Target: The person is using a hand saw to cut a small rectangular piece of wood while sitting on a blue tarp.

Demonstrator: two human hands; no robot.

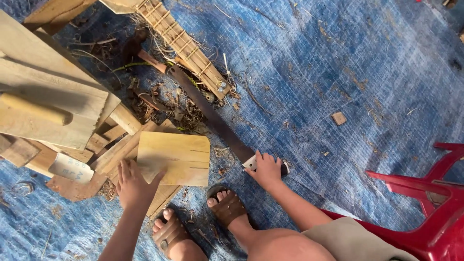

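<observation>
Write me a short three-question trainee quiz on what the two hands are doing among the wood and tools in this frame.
1. True or false: the right hand rests on the tip end of the long saw lying on the blue tarp.
2. Which thing does the left hand touch?
A. the red plastic chair
B. the flat wooden board
C. the small wood block
3. Fill in: the saw's handle points toward the ______ of the picture.

Key
1. True; the hand covers the blade's far end, opposite the handle.
2. B; the hand lies on its lower left corner.
3. Top left.
</observation>
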